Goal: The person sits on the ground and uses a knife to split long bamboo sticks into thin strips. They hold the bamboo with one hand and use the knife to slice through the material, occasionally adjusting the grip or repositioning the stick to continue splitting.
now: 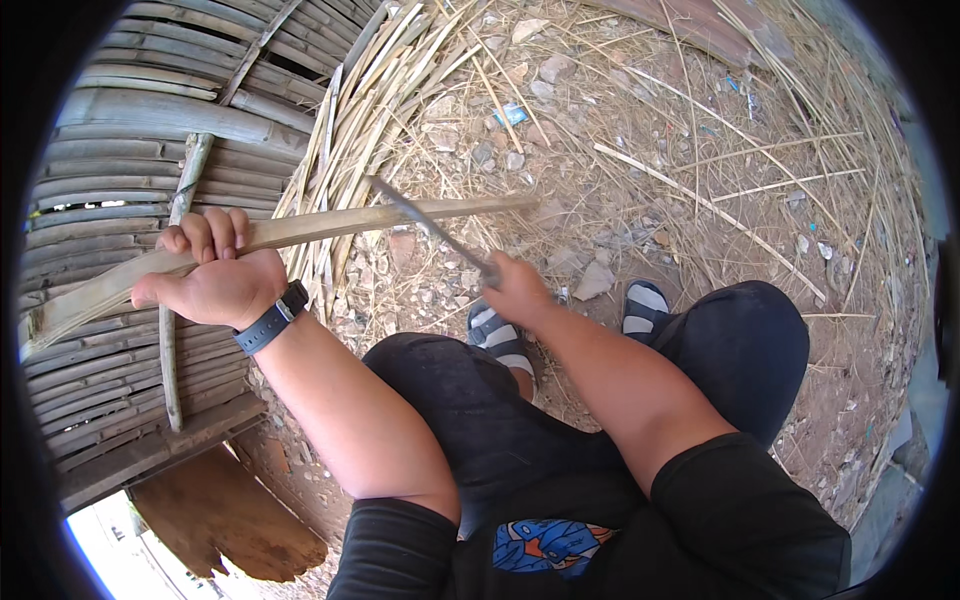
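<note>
A long, flat, pale bamboo strip [350, 220] runs from the wall at the left out over the ground, its far end tapering toward the middle. My left hand [215, 265] is turned palm up around the strip, fingers curled over it and thumb pointing left. In my right hand [518, 290] is a knife [430, 222] with a long, narrow dark blade, its handle mostly hidden by the fist. The blade crosses the strip near its middle; whether they touch I cannot tell. A dark watch [272, 318] is on my left wrist.
A slatted bamboo wall [110, 170] with an upright pole [175, 300] stands close at the left. Beside it lies a heap of split bamboo strips [375, 100]. Stones, straw and bits of litter cover the ground around my sandalled feet [497, 338]. A brown sheet [225, 510] is at lower left.
</note>
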`<state>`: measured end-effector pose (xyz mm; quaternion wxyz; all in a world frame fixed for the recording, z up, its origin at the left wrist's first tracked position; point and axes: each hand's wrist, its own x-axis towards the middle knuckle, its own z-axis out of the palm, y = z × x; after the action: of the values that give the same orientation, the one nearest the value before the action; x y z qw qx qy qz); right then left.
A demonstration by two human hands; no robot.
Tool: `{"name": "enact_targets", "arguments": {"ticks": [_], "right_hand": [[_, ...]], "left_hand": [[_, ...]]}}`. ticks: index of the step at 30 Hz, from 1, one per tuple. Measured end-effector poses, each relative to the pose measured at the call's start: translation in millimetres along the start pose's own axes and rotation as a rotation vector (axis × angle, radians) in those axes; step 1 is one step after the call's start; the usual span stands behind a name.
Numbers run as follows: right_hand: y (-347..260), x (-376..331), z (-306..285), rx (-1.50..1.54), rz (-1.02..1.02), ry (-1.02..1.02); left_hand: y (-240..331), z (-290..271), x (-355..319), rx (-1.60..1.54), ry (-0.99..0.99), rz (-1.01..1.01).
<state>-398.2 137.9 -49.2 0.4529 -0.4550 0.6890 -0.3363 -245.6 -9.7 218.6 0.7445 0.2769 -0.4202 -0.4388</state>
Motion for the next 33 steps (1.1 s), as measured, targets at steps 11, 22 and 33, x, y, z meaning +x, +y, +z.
{"name": "enact_targets", "arguments": {"ticks": [11,22,33], "right_hand": [[-3,-7,20,0.125,0.128,0.188],[85,-11,15,-0.01,0.371,0.246],[-148,19,-121,-0.303,-0.431,0.183]], "left_hand": [[-1,0,5,-0.047,-0.085,-0.017],[-1,-2,2,-0.076,-0.071,-0.004],[77,-16,-3,-0.439,-0.205,0.292]]}}
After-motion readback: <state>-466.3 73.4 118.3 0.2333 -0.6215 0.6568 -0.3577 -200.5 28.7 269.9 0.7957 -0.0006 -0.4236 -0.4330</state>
